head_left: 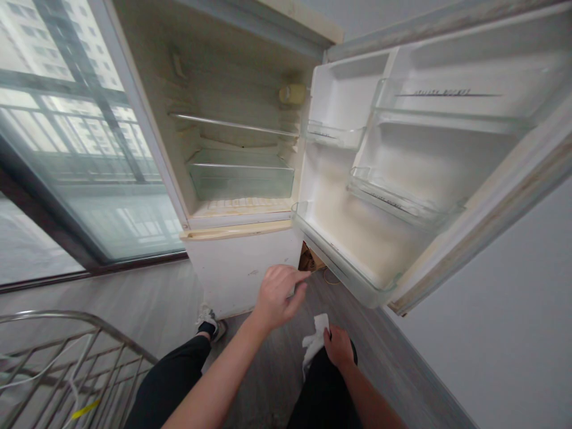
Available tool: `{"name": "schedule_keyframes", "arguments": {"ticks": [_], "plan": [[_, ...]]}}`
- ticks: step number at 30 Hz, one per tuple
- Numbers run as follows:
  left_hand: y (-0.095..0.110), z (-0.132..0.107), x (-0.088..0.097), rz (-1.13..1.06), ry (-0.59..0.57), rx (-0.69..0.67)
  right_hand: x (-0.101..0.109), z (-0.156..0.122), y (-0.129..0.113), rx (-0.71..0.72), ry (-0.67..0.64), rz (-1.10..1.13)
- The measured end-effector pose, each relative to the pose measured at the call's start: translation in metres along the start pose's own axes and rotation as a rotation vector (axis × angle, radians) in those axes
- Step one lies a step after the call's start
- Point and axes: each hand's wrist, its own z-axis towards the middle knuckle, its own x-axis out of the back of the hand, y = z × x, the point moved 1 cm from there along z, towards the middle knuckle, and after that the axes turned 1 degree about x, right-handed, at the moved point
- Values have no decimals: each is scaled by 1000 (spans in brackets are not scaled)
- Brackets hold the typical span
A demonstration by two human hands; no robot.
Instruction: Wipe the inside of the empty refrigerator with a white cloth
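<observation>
Fridge [232,149] open, cloth [314,341] in right hand [339,347].
Left hand [279,295] loosely curled, holding nothing, just below door shelf [344,271]; right hand pinches cloth, lower right of it. Risk: left knuckles could knock shelf edge if raised.

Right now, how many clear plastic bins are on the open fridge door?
4: wide clear plastic bin top right, small bin upper left, tilted bin mid-right, long bin along the door's bottom edge. None seems hidden.

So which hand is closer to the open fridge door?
Left. The left hand hangs just below the fridge door, at its bottom edge, apart from it. The right hand sits lower, over the leg, holding a white cloth.
</observation>
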Motion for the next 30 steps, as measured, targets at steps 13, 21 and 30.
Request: {"name": "schedule_keyframes", "arguments": {"ticks": [13, 21, 30], "plan": [[-285, -56, 43, 490, 367, 905, -19, -3, 12, 46, -26, 53], [-315, -40, 76, 662, 155, 611, -17, -6, 12, 30, -8, 64], [-297, -36, 56, 667, -98, 489, -5, -7, 6, 21, -10, 39]]}}
